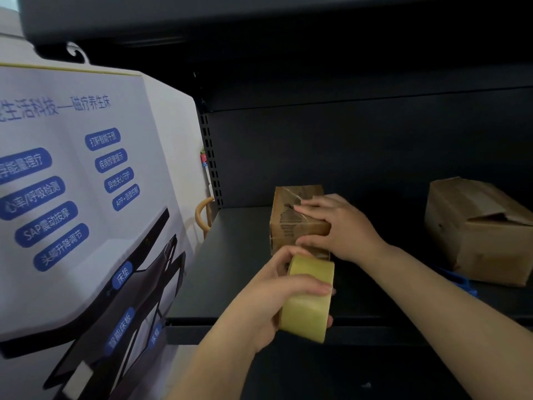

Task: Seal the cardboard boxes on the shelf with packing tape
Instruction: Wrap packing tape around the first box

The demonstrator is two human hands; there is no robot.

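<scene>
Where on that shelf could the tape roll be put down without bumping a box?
Bare shelf lies between the small box under the right hand and the big box. Another bare patch sits left of the small box. The front, by the left hand holding the tape roll, is crowded.

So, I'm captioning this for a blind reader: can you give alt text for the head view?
A left hand grips a tape roll at a dark shelf while the right hand presses flat on a small box. A larger box, its flap loose, sits to the right, and a white poster stands on the left.
</scene>
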